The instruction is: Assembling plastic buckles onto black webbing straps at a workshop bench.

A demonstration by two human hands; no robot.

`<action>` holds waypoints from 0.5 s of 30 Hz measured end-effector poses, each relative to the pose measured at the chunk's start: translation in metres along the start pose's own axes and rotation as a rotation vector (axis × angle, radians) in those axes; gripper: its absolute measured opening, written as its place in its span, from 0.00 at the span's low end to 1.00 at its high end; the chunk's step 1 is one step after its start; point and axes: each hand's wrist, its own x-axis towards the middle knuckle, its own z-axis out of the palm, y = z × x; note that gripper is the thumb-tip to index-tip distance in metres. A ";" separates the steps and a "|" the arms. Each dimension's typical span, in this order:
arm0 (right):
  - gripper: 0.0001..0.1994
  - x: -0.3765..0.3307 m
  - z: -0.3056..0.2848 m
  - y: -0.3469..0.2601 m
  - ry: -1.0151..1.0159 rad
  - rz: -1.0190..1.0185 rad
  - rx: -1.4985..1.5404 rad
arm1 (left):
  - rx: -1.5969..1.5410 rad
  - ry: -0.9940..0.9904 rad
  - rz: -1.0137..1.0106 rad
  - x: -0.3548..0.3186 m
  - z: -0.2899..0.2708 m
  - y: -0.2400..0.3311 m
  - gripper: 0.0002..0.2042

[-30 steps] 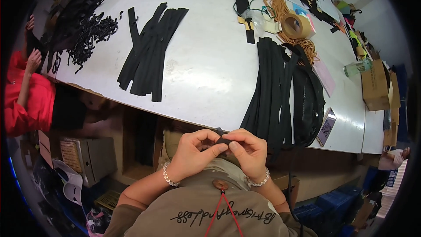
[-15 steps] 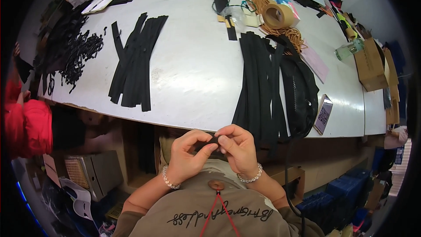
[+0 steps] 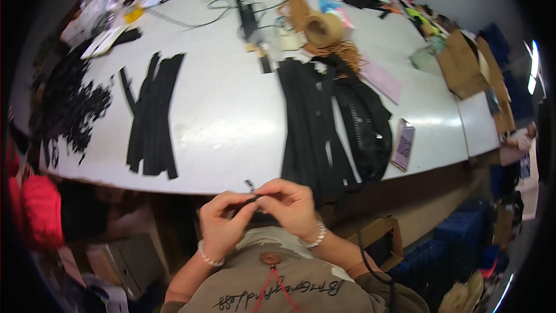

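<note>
In front of my body, at the table's near edge, both hands meet fingertip to fingertip. My left hand (image 3: 225,218) is closed in a pinch on a narrow black strip (image 3: 249,185), whose short end sticks up past the fingertips. Closed on the same strip from the other side is my right hand (image 3: 288,208). Most of the strip is hidden by my fingers. Beyond my right hand lies a wide bundle of long black strips (image 3: 307,127), its near ends at the table's edge. A smaller bundle of black strips (image 3: 153,122) lies to the left.
A tangled heap of small black corded pieces (image 3: 87,110) covers the table's left end. On the right are a black bag (image 3: 365,133), a phone (image 3: 403,145), a tape roll (image 3: 324,29) and a cardboard box (image 3: 461,64). A person in red (image 3: 41,211) is at the left.
The view has turned, so the table's things sit further left in it. My hands stay together. A short end of the black strip now shows above my fingertips.
</note>
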 end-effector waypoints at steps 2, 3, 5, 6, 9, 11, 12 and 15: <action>0.06 0.001 0.000 0.000 -0.025 -0.096 -0.054 | 0.107 -0.002 0.092 0.002 -0.002 -0.002 0.05; 0.06 -0.001 0.000 0.002 -0.038 -0.117 -0.076 | 0.161 -0.002 0.137 0.000 -0.005 0.000 0.06; 0.06 -0.004 -0.001 0.004 -0.020 -0.074 0.023 | 0.169 -0.024 0.178 0.002 -0.002 0.005 0.06; 0.06 -0.003 0.001 0.000 -0.015 -0.046 0.062 | 0.188 -0.028 0.162 0.001 -0.004 0.006 0.05; 0.05 -0.005 0.004 -0.003 -0.036 -0.195 0.007 | 0.082 -0.013 0.164 -0.004 0.000 0.005 0.06; 0.05 -0.005 -0.003 -0.004 -0.098 -0.194 -0.022 | 0.065 -0.017 0.181 -0.002 0.000 -0.001 0.05; 0.06 -0.006 -0.002 -0.005 -0.104 -0.210 0.003 | -0.032 -0.006 0.155 -0.002 0.003 0.003 0.04; 0.05 -0.014 0.001 -0.011 -0.067 -0.235 0.102 | -0.012 -0.067 0.187 -0.001 0.005 0.003 0.04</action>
